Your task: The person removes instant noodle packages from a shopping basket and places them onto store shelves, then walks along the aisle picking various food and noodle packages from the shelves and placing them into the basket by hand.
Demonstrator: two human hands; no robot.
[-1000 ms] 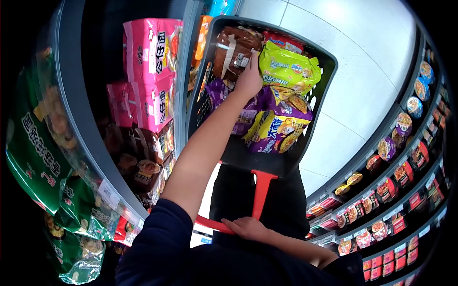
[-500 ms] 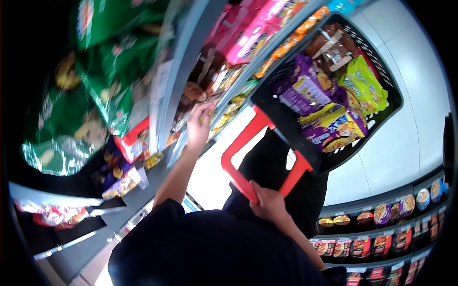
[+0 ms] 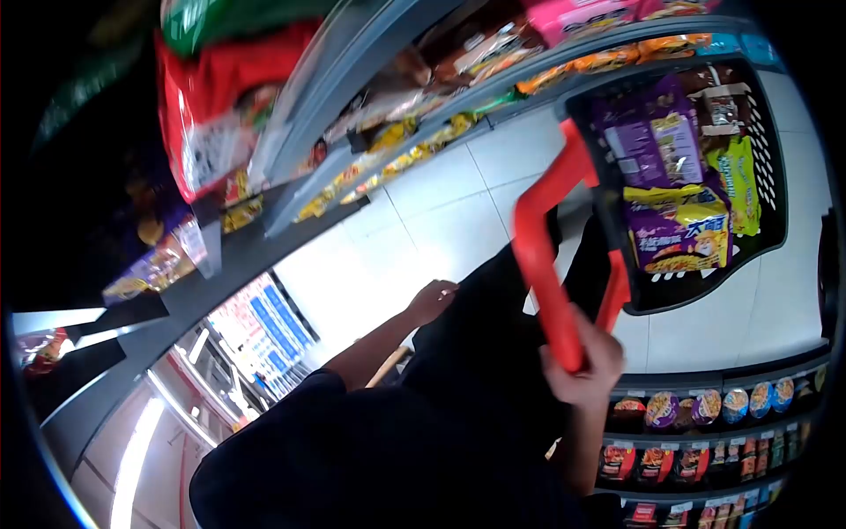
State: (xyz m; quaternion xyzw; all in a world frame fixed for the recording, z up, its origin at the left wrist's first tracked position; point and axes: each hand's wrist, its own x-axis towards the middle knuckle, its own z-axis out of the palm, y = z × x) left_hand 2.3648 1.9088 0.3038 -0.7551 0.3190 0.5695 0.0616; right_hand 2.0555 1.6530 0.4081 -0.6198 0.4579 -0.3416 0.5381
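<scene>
My right hand (image 3: pixel 586 357) is wrapped round the red handle (image 3: pixel 542 247) of a black shopping basket (image 3: pixel 777 203). In the basket lie purple noodle packs (image 3: pixel 652 145), a purple and yellow pack (image 3: pixel 679 231), a lime green pack (image 3: pixel 738 181) and a brown pack (image 3: pixel 721 108). My left hand (image 3: pixel 432 301) hangs low beside my dark trousers, away from the basket, with its fingers curled together and nothing visible in them.
Shelves (image 3: pixel 493 84) with pink, orange and yellow packs run along the top. Closer at the upper left hangs a red pack (image 3: pixel 220 106). Cup noodles (image 3: pixel 705 407) line shelves at the lower right. Pale floor tiles (image 3: pixel 432 207) lie between.
My left hand, first on the brown pack in the basket, has moved off it and down to my side. The basket and my right hand have shifted right as the view turned.
</scene>
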